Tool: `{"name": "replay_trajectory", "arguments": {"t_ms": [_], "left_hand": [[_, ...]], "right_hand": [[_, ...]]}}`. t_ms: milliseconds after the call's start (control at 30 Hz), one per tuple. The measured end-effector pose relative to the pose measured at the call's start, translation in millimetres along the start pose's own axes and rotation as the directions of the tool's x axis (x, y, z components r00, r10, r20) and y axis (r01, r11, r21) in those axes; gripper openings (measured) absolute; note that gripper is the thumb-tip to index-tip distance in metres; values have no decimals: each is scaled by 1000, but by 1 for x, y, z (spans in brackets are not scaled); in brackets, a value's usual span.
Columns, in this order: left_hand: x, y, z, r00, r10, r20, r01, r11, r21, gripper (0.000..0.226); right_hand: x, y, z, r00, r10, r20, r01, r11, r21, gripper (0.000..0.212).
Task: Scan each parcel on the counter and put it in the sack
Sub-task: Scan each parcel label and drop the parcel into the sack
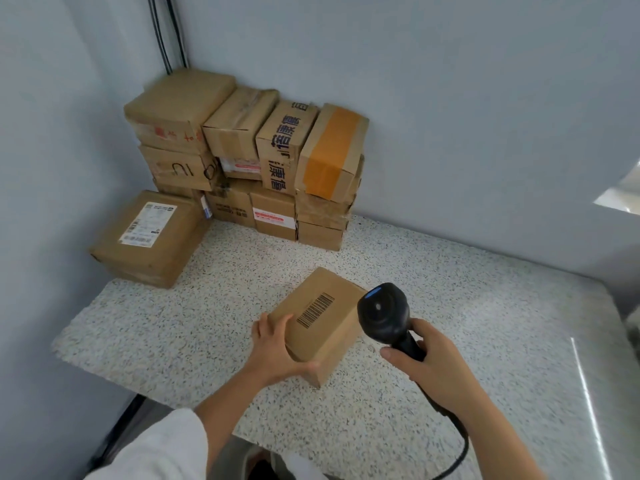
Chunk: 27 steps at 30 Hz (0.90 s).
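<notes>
Sleeve (pixel 156 452) nearest. L grip (pixel 273 351) clamps box (pixel 322 344) on counter (pixel 207 323), steadying it w/ barcode (pixel 316 310) up; R grip (pixel 426 362) wraps scanner (pixel 384 313) handle, head by code, prob. mid-scan. Stack (pixel 242 161) waits by wall (pixel 450 133); sack not in shot.

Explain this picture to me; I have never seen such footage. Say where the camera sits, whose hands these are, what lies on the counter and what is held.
There is no machine here: a person wears one wide-angle camera on the head, so you look down at their own two hands. The left hand grips a small parcel with a barcode on top, standing on the speckled counter. The right hand holds a black handheld scanner beside that parcel; its cable trails toward the bottom edge. In the corner more cardboard boxes are stacked against the wall, with a larger labelled box at their left. No sack shows in this view.
</notes>
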State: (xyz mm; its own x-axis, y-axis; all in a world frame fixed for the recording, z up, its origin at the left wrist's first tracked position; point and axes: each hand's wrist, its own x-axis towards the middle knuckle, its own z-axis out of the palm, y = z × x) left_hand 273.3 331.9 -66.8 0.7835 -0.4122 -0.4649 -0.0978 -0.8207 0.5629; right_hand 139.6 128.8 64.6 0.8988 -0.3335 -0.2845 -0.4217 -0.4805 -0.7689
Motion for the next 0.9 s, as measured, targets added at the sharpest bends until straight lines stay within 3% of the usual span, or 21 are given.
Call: {"name": "replay_trajectory", "arguments": {"t_ms": [167, 267, 333, 467, 567, 700, 833, 900], "left_hand": [[10, 0, -23, 990, -30, 138, 51, 987, -151, 133], [5, 1, -36, 983, 25, 180, 50, 914, -402, 84], [-1, 5, -40, 990, 37, 139, 28, 899, -437, 56], [7, -5, -48, 984, 11, -178, -52, 972, -230, 58], [17, -11, -54, 929, 139, -344, -136, 990, 33, 52], [21, 5, -53, 934, 167, -317, -108, 975, 196, 38], [23, 15, -45, 968, 6, -249, 91, 923, 374, 82], [26, 13, -45, 971, -19, -238, 98, 940, 326, 89]], "right_hand": [[-1, 4, -7, 1000, -8, 12, 8, 1000, 15, 30], [1, 5, -10, 1000, -13, 24, 13, 1000, 27, 28], [2, 5, -11, 1000, -7, 28, 6, 1000, 28, 29], [5, 7, -10, 999, -16, 35, 14, 999, 31, 25], [7, 7, -8, 999, -26, 45, 25, 999, 38, 22], [9, 5, -4, 998, -27, 55, 23, 998, 59, 25], [9, 5, -3, 998, -22, 51, 19, 998, 58, 26], [9, 5, -3, 998, -19, 52, 16, 998, 56, 27]]}}
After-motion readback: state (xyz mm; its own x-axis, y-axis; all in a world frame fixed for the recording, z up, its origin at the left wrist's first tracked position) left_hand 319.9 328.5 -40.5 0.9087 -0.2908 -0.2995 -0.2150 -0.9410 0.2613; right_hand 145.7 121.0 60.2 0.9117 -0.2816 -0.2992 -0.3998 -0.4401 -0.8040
